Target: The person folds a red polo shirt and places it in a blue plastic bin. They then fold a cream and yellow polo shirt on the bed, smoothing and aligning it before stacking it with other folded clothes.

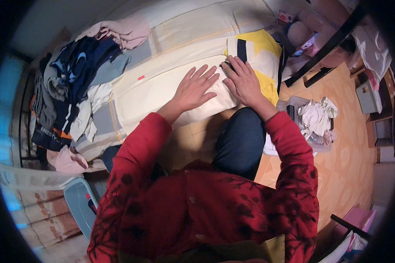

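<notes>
A cream garment (pixel 151 93) lies spread across the bed in front of me, with a small red tag (pixel 141 78) on it. Yellow, white and black panels of cloth (pixel 266 44) form its right end. My left hand (pixel 195 89) rests palm down on the cream cloth, fingers spread. To its right, my right hand (pixel 245 80) also lies palm down, where the cream cloth meets the dark and yellow parts. Neither hand grips anything. The cloth beneath both palms is hidden.
A heap of dark clothes (pixel 82 62) and a pink cloth (pixel 128 34) lie on the bed's left. A clear plastic bin (pixel 319 146) with white cloth stands on the tiled floor, right. A dark bed post (pixel 329 46) slants at upper right. A blue tub (pixel 79 203) sits lower left.
</notes>
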Demonstrator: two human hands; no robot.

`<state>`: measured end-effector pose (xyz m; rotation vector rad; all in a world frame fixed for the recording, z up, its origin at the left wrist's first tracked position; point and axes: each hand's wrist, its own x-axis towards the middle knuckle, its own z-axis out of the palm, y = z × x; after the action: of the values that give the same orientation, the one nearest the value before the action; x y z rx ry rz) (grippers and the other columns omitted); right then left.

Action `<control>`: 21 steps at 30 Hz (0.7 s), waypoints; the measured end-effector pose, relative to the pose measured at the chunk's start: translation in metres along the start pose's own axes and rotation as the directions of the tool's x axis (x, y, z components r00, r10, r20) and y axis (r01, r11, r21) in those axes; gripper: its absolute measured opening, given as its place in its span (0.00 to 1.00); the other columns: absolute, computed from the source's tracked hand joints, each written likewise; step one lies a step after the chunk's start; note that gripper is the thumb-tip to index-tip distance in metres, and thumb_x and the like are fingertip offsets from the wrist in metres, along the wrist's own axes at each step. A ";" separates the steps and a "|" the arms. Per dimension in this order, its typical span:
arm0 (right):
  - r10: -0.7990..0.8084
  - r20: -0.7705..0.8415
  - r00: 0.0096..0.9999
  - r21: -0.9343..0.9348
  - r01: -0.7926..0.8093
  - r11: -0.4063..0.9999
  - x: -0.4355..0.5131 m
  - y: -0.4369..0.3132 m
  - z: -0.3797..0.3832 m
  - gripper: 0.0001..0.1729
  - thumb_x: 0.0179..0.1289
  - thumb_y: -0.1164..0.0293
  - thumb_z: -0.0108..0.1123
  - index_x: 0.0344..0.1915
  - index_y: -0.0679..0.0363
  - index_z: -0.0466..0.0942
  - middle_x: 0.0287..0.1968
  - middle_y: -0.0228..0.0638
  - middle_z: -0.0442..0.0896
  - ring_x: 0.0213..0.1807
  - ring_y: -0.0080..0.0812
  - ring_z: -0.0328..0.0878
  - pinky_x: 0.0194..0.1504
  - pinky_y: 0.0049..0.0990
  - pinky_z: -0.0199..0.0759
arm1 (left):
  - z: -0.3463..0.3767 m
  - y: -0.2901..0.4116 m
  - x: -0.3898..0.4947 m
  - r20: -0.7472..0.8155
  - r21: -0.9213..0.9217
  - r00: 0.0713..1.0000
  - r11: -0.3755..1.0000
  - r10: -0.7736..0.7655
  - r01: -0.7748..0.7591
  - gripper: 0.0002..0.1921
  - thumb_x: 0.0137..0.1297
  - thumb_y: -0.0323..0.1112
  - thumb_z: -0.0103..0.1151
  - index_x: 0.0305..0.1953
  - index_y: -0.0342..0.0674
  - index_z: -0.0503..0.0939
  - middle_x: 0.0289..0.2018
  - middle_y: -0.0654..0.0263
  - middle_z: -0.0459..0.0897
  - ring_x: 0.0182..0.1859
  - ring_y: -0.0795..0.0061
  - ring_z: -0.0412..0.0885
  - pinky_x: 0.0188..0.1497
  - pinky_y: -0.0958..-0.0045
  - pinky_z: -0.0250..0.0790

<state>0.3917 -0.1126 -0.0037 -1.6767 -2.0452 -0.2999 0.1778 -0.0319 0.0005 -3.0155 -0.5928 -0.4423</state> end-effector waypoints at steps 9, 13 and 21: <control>-0.052 0.106 0.993 -0.075 0.060 0.995 0.010 0.006 0.017 0.30 0.68 0.56 0.50 0.68 0.51 0.63 0.72 0.40 0.59 0.73 0.43 0.54 0.71 0.48 0.46 | -0.029 -0.047 -0.089 0.043 0.175 0.979 0.966 -0.201 0.191 0.34 0.63 0.53 0.54 0.69 0.51 0.62 0.72 0.63 0.56 0.73 0.60 0.52 0.74 0.53 0.44; -0.056 0.119 0.991 -0.102 0.069 0.992 0.010 0.005 0.019 0.30 0.69 0.56 0.48 0.68 0.51 0.62 0.71 0.39 0.59 0.73 0.43 0.53 0.71 0.48 0.46 | -0.050 -0.065 -0.150 0.032 0.278 0.953 0.919 -0.300 0.280 0.33 0.64 0.55 0.53 0.68 0.52 0.64 0.71 0.63 0.58 0.73 0.61 0.53 0.74 0.52 0.42; -0.060 0.131 0.990 -0.204 0.086 0.975 0.010 0.002 0.023 0.32 0.70 0.54 0.45 0.71 0.50 0.59 0.72 0.39 0.58 0.73 0.43 0.53 0.71 0.48 0.46 | -0.073 -0.078 -0.252 -0.174 0.151 0.892 0.884 -0.417 0.443 0.29 0.54 0.54 0.64 0.54 0.43 0.75 0.54 0.58 0.74 0.56 0.57 0.72 0.57 0.55 0.64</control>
<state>0.3874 -0.0932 -0.0192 -1.7854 -2.2370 -0.4611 -0.0950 -0.0588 -0.0024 -2.6348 -1.2262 -0.5666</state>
